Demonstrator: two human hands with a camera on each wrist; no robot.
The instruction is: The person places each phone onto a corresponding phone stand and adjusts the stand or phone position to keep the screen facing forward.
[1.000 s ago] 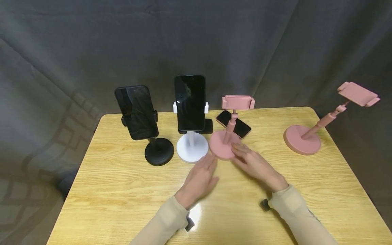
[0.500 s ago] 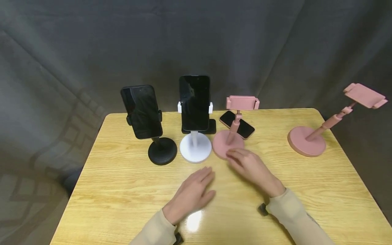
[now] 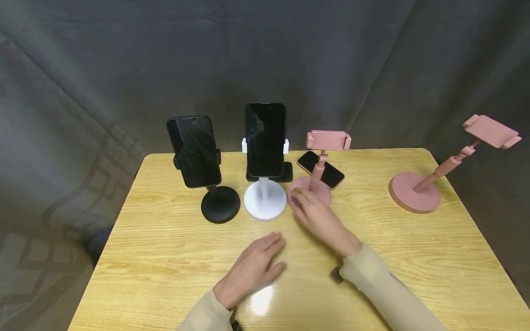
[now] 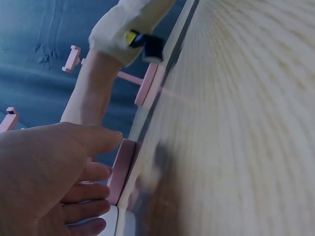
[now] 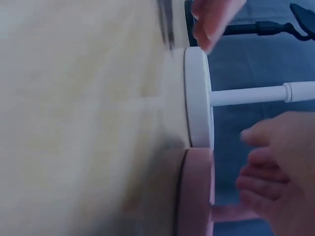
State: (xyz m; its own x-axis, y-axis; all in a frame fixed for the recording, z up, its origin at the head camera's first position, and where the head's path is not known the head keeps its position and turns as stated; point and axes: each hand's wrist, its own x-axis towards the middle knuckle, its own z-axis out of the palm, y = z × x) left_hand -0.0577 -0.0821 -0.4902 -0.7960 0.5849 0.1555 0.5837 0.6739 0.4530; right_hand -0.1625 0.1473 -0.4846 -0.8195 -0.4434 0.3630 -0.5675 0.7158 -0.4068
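Pink base (image 3: 324, 192) lies below the right hand (image 3: 319, 222); left hand (image 3: 250, 265) apart.

Left hand (image 4: 44, 167) fills foreground, thumb (image 4: 103, 140) set apart from relaxed fingers (image 4: 86, 192). Just past fingertips, pink base (image 4: 122, 172) stands on pale wooden tabletop (image 4: 246, 137); whether they touch cannot be told. White base (image 4: 112, 221) shows beside lower fingertips, partly hidden by them. Beyond thumb, right forearm (image 4: 91, 93) emerges from cream sleeve (image 4: 120, 29), dark device (image 4: 153, 48) near cuff. Farther from grip, second pink base (image 4: 147, 83) carries thin stem (image 4: 129, 77). Blue-grey curtain (image 4: 29, 88) hangs behind.
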